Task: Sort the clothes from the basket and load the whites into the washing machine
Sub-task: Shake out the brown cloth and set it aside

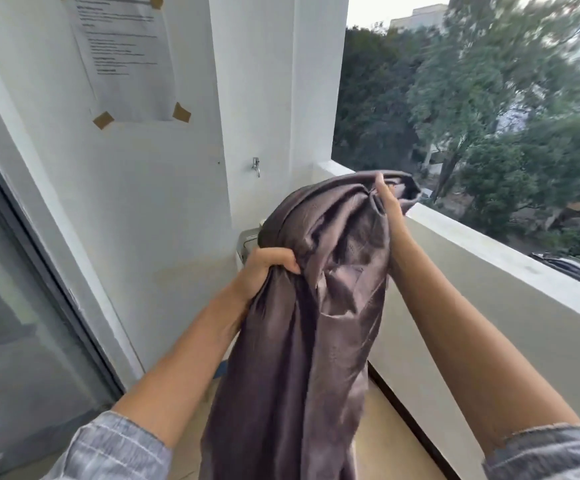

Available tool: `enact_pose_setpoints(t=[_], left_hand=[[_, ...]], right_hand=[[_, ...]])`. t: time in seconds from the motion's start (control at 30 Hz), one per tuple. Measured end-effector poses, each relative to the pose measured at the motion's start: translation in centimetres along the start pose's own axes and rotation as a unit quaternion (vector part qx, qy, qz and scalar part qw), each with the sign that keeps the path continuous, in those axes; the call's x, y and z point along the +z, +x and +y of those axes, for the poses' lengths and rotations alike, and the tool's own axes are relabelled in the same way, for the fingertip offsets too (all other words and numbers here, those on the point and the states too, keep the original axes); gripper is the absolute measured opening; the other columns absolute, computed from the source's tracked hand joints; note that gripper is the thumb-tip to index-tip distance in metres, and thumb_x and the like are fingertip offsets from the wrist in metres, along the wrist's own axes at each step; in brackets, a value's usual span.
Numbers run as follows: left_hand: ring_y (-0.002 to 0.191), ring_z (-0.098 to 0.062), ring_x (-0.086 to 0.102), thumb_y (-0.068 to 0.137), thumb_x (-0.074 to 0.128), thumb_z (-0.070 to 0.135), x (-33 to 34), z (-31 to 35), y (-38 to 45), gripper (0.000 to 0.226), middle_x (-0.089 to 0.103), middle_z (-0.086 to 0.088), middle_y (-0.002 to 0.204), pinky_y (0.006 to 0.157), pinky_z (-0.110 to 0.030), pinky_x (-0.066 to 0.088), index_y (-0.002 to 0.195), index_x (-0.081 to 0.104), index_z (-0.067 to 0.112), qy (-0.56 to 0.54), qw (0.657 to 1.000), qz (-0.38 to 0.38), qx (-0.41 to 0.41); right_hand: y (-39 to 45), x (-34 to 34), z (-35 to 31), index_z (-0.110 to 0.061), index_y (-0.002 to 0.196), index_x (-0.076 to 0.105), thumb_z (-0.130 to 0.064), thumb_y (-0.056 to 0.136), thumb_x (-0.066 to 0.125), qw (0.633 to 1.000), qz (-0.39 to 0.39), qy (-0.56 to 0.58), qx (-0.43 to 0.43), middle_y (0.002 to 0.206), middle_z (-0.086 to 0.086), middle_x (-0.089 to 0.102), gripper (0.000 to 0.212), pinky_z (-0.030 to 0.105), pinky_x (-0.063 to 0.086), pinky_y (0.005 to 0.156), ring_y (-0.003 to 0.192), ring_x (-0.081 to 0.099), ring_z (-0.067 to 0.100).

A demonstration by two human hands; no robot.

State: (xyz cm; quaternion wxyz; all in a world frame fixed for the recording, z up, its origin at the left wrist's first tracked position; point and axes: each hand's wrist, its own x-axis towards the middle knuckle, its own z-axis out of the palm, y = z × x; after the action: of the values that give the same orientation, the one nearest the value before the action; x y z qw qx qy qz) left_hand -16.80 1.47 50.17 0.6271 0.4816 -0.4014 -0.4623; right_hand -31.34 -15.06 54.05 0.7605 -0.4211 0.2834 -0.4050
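Garment: dark satin cloth (316, 306) held up above the balcony floor, not a white.
Grip: left hand (264, 268) and right hand (390, 206) both clench it.
Risk: so close to the parapet ledge (489, 251), a loosened hold could drop it overboard.

We look from a single head-worn wide-angle camera, facing forward and slightly down along both forearms, close to the raised cloth (316, 306), toward the balcony wall (164, 202).
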Motion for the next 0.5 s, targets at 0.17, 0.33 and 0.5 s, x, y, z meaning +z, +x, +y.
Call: enact_pose_setpoints(t=[0.17,0.33,0.5], left_hand=[[0.073,-0.028,0.065,0.067,0.058,0.007,-0.4,0.6,2.3,0.027,0.07,-0.014,0.086,0.071,-0.028,0.054,0.087,0.076,0.0,-0.069,0.995,0.057,-0.038],[0.1,-0.045,0.07,0.05,0.078,0.016,-0.9,-2.0,3.3,0.068,0.071,-0.029,0.121,0.102,-0.05,0.054,0.112,0.073,-0.01,-0.011,0.987,0.101,-0.127],[0.077,-0.035,0.074,0.052,0.079,0.016,-1.3,-4.0,3.1,0.045,0.076,-0.029,0.104,0.076,-0.043,0.061,0.092,0.081,-0.003,0.005,0.981,0.138,-0.136]], right_hand=[[-2.8,-1.4,7.2,-0.012,0.137,0.069,-0.089,0.089,0.038,0.99,-0.096,0.026,0.099,0.138,0.02,0.067,0.096,0.05,0.054,0.106,0.125,0.067,0.035],[-4.9,0.6,9.1,-0.009,0.133,0.071,-0.08,0.089,0.057,0.986,-0.127,0.021,0.107,0.134,0.019,0.07,0.085,0.047,0.054,0.109,0.124,0.068,0.032],[-5.5,1.5,9.8,-0.02,0.132,0.072,-0.069,0.087,0.073,0.98,-0.154,-0.095,0.087,0.129,0.01,0.074,0.067,0.036,0.059,0.102,0.119,0.072,0.024]])
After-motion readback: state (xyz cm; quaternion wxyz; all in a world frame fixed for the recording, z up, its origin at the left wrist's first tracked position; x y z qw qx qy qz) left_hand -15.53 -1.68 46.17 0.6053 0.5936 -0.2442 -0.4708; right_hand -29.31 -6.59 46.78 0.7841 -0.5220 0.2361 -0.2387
